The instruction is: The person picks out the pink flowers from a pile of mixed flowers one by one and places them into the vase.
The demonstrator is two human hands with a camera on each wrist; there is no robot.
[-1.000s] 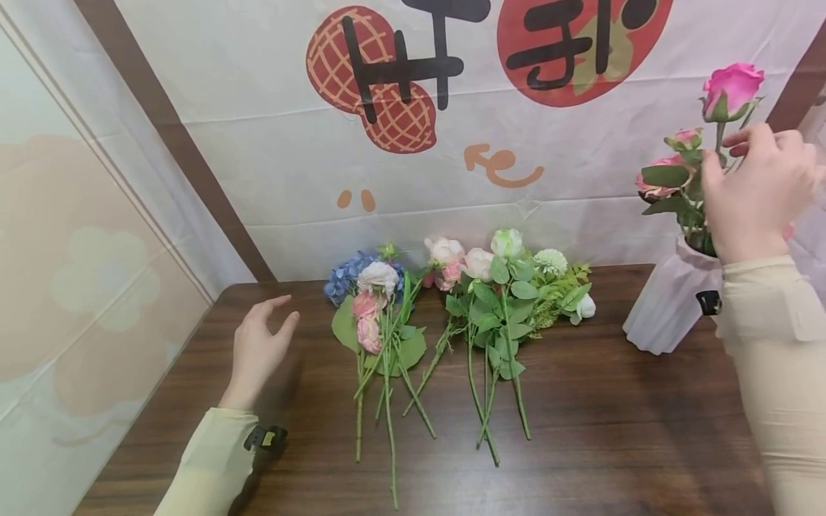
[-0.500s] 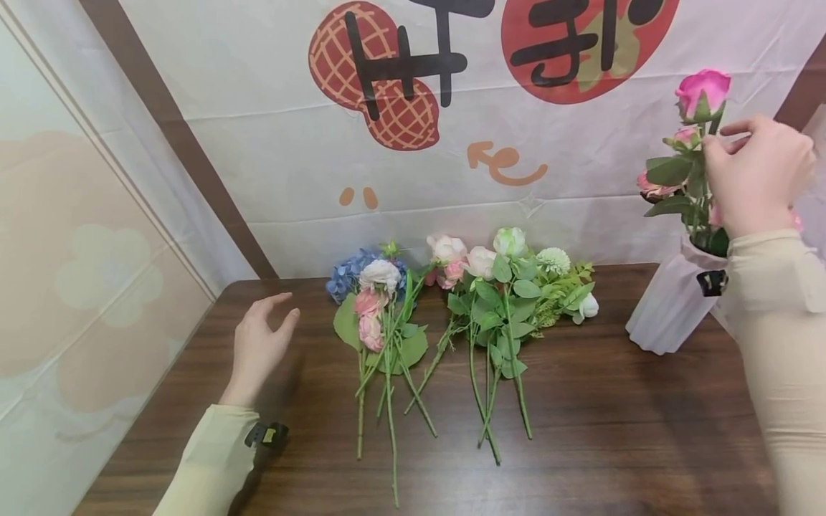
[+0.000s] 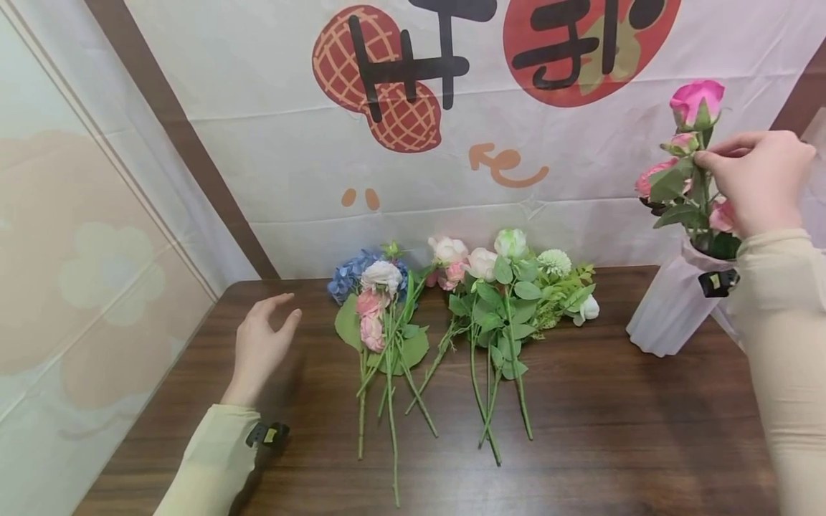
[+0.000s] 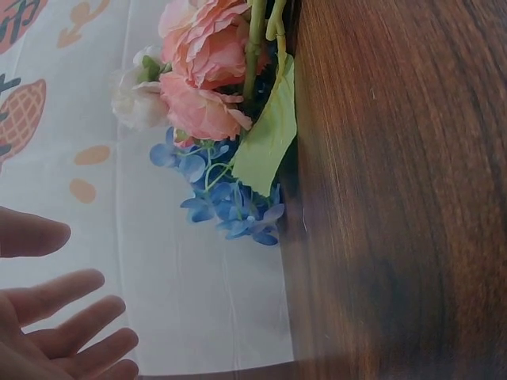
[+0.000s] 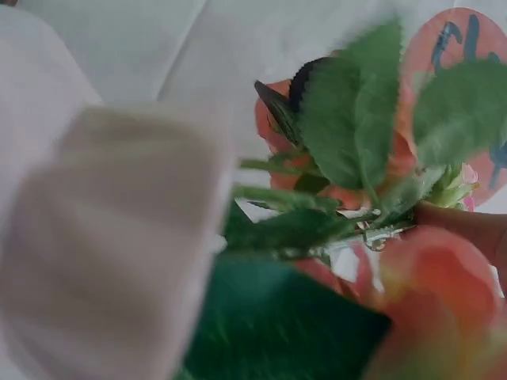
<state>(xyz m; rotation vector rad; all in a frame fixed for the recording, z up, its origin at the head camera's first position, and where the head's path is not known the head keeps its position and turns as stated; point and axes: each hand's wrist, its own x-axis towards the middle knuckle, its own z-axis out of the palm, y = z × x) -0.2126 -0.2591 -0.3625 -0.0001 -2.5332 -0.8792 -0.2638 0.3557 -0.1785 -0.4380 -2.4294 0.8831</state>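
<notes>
In the head view, my right hand (image 3: 764, 175) pinches a flower stem between thumb and fingers, just below a small pink bud (image 3: 684, 143). A magenta rose (image 3: 697, 104) rises above that bud. The stems stand in a white pleated vase (image 3: 671, 304) with green leaves and pink blooms (image 3: 657, 178). In the right wrist view, the thumb (image 5: 467, 229) touches the stems; leaves and a blurred bloom (image 5: 436, 293) hide the other fingers. My left hand (image 3: 261, 344) is held above the table's left side, fingers loosely bent, holding nothing. A blue hydrangea (image 4: 230, 206) is nearest to it.
Loose flowers lie mid-table: pink peonies (image 3: 371, 330), a white bloom (image 3: 382, 276), leafy green stems (image 3: 510, 330) and a white bud (image 3: 586, 308). Their stems point towards the front of the wooden table (image 3: 581, 459). A printed cloth (image 3: 284, 165) hangs behind.
My right hand's fingers have come together on the stem. The magenta rose has shifted left and slightly down, closer over the pink bud. My left hand has stayed in place.
</notes>
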